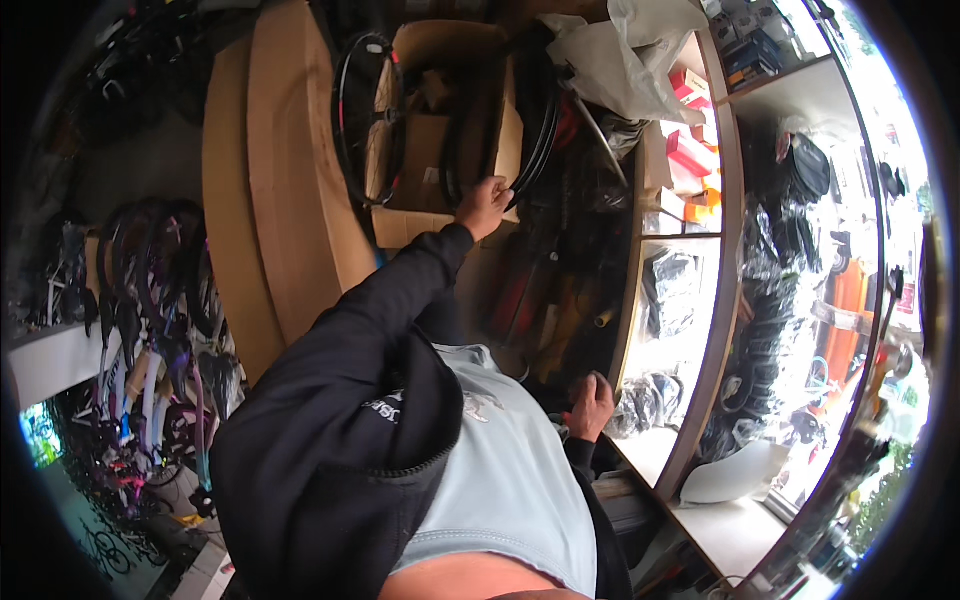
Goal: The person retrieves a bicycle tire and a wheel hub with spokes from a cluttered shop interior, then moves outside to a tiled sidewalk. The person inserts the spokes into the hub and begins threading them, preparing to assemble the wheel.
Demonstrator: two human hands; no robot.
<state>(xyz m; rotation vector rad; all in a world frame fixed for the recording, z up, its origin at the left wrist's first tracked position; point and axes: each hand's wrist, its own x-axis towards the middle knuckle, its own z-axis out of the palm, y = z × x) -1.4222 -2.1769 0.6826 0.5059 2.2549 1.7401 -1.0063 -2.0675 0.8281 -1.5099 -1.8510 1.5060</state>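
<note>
My left hand [482,212], reaching out in a black sleeve, is closed at the near right edge of an open cardboard box [400,228]. Its fingers are bent around the lower end of black bicycle tyres [545,135] that hang in loops at the box's right side. Lower right, beside the wooden shelf, is my right hand [590,408]. Its fingers are curled, and whatever may be in them is hidden. A bicycle wheel [342,125] with a black and red rim leans against the box's left side.
Tall cardboard cartons [290,170] stand left of the wheel. A wooden shelf unit [728,200] on the right holds red boxes [690,152] and plastic-wrapped goods. White plastic sheeting [640,50] drapes over its far end. Several bicycle frames [150,400] are crowded at the far left.
</note>
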